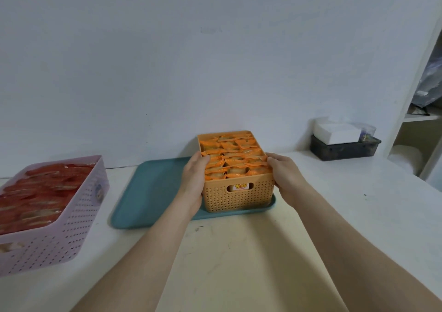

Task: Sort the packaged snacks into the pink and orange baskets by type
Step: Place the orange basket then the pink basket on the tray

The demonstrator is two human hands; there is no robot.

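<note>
An orange basket (pixel 239 198) stands on the right part of a teal tray (pixel 153 192), packed with rows of orange snack packets (pixel 235 157). My left hand (pixel 193 180) grips its left wall and my right hand (pixel 285 180) grips its right wall, thumbs over the rim. At the far left a pink basket (pixel 71 221) rests on the table, filled with red snack packets (pixel 40 194); its left part runs out of view.
A dark bin (pixel 344 148) holding white boxes sits at the back right against the wall. A white shelf unit (pixel 421 120) rises at the right edge. The table is white with a yellowish patch in front of the tray.
</note>
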